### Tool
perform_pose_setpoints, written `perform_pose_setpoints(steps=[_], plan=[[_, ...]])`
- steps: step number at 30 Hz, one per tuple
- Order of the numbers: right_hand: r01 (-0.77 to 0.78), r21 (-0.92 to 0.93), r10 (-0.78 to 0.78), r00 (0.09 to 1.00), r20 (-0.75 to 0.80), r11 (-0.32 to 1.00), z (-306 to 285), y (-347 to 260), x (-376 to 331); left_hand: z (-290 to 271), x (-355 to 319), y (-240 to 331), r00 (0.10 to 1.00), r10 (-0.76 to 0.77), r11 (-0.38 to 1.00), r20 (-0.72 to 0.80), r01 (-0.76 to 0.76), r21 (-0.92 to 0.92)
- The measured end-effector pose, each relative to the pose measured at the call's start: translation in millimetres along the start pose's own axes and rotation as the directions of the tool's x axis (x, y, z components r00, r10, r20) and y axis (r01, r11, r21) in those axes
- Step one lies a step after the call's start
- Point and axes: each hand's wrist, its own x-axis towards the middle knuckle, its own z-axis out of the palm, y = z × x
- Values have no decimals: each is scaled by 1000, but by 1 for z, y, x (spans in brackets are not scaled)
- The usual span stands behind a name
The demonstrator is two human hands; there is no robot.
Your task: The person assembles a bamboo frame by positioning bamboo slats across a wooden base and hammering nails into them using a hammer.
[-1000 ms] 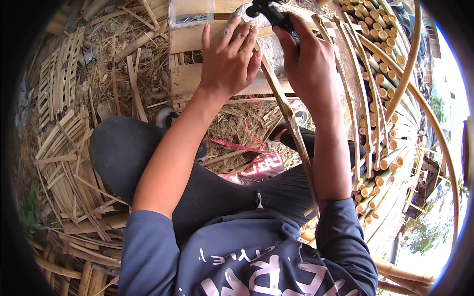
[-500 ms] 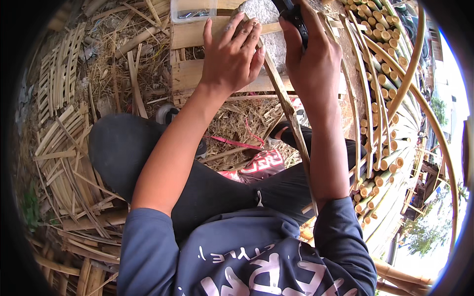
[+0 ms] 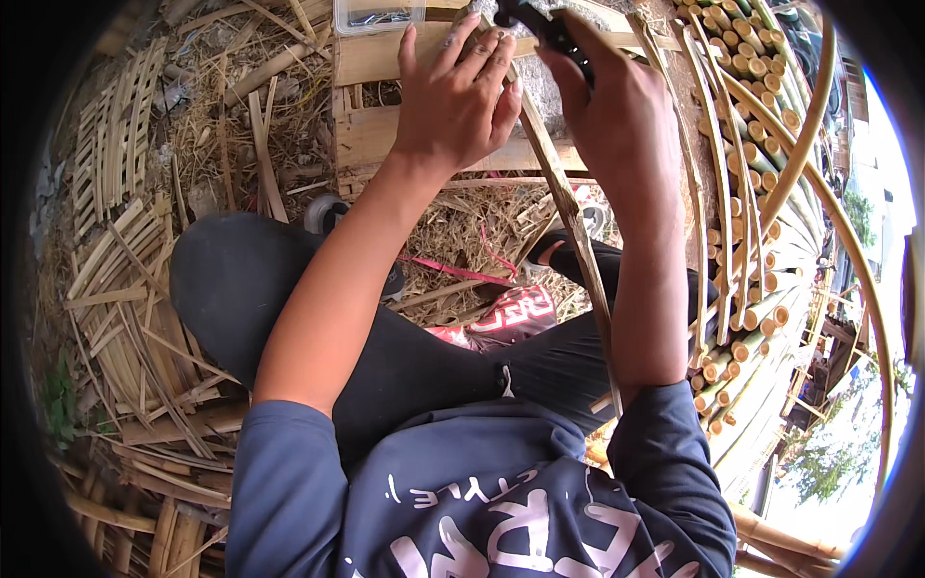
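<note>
Head view: left hand steadies bamboo strip; right hand holds dark tool.

You sit outdoors in daylight on ground strewn with split bamboo slats, with stacked bamboo poles at your right and trees beyond.

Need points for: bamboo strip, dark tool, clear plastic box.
bamboo strip (image 3: pixel 568 217), head view, mid-length of the slat below the hands.
dark tool (image 3: pixel 544 27), head view, the dark body above the right hand's fingers.
clear plastic box (image 3: pixel 378 14), head view, its front wall at the picture's top.
</note>
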Motion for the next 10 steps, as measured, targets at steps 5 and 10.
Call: perform_pose_setpoints(steps=[5, 10], plan=[[-101, 151, 105, 994, -23, 983, 5, -2, 1, 4, 4, -2, 1000, -16, 1000, -1, 16, 13], [-204, 231, 200, 979, 42, 951, -13, -12, 14, 2, 0, 1, 997, -60, 998, 38, 61, -12]])
